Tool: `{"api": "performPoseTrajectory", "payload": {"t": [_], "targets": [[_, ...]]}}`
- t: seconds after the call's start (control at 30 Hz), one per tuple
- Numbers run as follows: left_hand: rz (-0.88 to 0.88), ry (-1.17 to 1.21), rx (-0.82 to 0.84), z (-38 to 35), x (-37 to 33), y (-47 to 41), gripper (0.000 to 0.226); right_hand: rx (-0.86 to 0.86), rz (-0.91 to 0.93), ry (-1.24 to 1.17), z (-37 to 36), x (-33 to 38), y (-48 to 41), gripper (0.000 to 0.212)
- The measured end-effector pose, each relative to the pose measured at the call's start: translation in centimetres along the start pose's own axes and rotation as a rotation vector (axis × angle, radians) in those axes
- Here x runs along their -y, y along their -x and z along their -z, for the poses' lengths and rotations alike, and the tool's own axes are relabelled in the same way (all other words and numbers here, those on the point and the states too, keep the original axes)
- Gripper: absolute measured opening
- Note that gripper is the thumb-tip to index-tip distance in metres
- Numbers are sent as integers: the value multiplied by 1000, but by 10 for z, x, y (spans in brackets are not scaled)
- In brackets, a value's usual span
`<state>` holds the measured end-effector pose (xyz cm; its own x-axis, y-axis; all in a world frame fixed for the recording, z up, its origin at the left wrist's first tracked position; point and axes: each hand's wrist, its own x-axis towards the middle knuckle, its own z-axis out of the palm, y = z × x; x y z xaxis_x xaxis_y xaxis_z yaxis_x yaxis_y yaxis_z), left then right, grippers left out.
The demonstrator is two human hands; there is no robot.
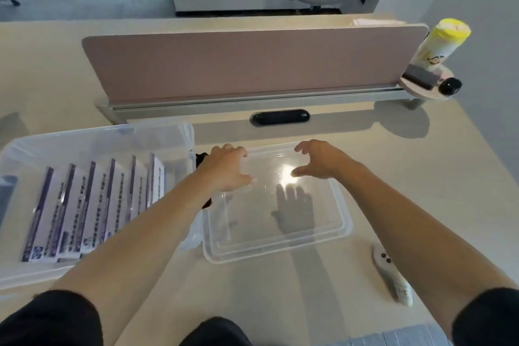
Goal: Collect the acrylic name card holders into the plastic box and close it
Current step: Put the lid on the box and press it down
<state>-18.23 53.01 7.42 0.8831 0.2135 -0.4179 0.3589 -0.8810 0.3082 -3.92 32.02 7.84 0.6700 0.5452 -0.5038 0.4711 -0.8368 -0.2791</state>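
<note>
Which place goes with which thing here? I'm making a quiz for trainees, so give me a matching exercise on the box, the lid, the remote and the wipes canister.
Things:
1. plastic box
2. clear lid
3. white remote
4. yellow-capped canister

Places:
A. on the small round shelf at the far right end of the pink divider
B. on the desk left of the lid, name card holders standing inside
C. flat on the desk under both hands
D. on the desk near the right forearm

Pairs: 1-B, 2-C, 3-D, 4-A
</note>
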Motion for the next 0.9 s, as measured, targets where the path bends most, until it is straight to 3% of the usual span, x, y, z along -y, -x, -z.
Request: {"api": "performPoseTrajectory", "payload": {"t": [0.13,0.23,0.3,0.5,0.8,0.9], "targets": [[218,-40,208,-3,-9,-67,104,93,48,131,-4,-33,-52,93],[295,-6,202,-10,-8,-104,109,135,98,273,-8,-46,-82,103],[311,-59,209,-21,-11,-117,104,145,146,330,-10,-51,-102,112],[300,-266,187,-60,-6,-137,122,181,196,488,-26,-60,-143,140],[270,-295,247,-34,-6,-159,98,167,236,494,-28,-73,-164,117],[222,-305,175,-11,-16,-156,88,123,203,475,-6,-77,-153,109]]}}
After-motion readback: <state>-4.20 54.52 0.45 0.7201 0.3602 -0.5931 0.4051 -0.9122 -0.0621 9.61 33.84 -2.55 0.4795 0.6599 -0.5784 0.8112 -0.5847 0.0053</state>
